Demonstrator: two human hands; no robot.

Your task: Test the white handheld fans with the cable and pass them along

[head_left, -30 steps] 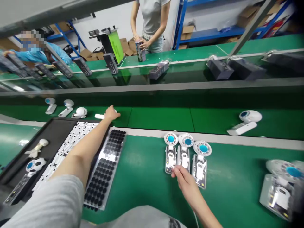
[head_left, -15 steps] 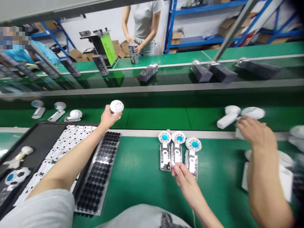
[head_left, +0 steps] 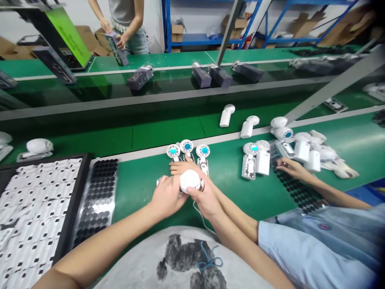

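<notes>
Close to my body, my left hand [head_left: 168, 196] and my right hand [head_left: 206, 197] both grip one white round-headed device [head_left: 190, 180], its vented face up. Just beyond it, three white devices with blue round centres lie on the green table: one on the left [head_left: 173, 151], one in the middle [head_left: 187, 146] and one on the right [head_left: 203, 151]. A co-worker's hand [head_left: 183, 165] reaches in from the right, over the lower parts of these devices. A thin white cable [head_left: 200, 214] runs below my right hand.
A black tray [head_left: 86, 160] of white parts and a sheet of black discs [head_left: 99, 188] are at the left. At the right, a co-worker's other hand [head_left: 293, 168] is near more white devices [head_left: 262, 160]. White devices stand on the green belt [head_left: 168, 130]; grey boxes [head_left: 201, 76] lie beyond.
The view has swung right. My left hand has brought the white device from over the belt to near my body, and my right hand now holds it too. A co-worker's blue sleeves have come into view.
</notes>
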